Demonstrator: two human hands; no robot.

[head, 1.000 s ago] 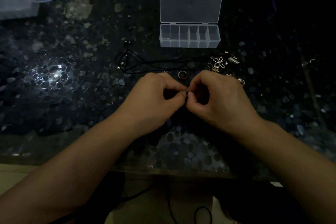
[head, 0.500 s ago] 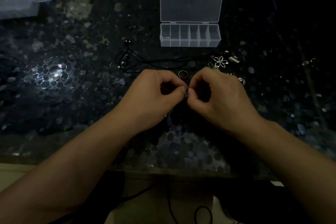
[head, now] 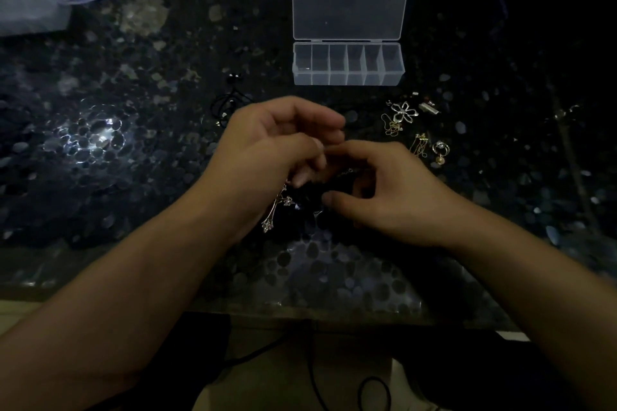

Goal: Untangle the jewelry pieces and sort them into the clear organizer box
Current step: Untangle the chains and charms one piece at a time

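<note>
While my left hand pinches a thin chain between thumb and fingertips, a cross pendant dangles just below its palm. My right hand sits beside it, fingers loosely curled; I cannot tell whether they grasp anything. Beyond both sets of fingertips lies the clear organizer box, lid open, with loose jewelry pieces right of my fingers.

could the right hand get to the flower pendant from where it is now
Probably yes: the flower pendant lies in the open just beyond the right hand, with nothing between them, though that hand seems busy working a chain with the left hand.
</note>
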